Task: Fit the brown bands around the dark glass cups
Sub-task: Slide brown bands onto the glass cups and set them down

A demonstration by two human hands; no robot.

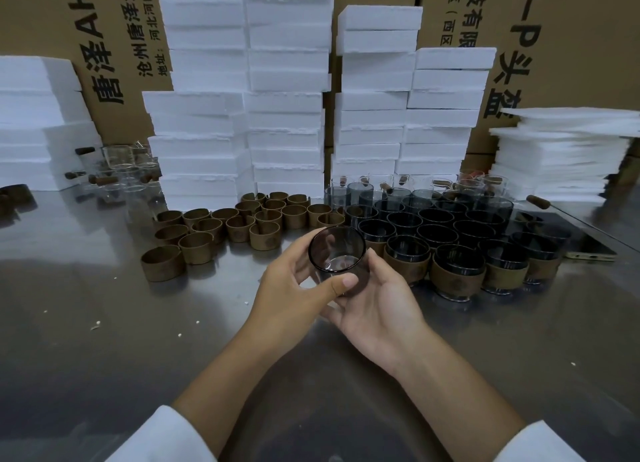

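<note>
A dark glass cup [336, 250] with no band on it is held up over the steel table, its mouth tilted toward me. My left hand [294, 292] grips it from the left, thumb across its lower front. My right hand [377, 309] cradles it from below and the right, fingers curled round its side. Several loose brown bands [228, 229] stand on the table to the left and behind. To the right stand several dark cups [457, 271], the near ones wearing brown bands.
Stacks of white foam boxes [284, 115] rise behind the bands, with cardboard cartons [114, 46] behind them. Clear glasses with handles [124, 171] stand at the back left. A pile of thin foam sheets [561, 157] lies at the right. White crumbs dot the table [104, 323].
</note>
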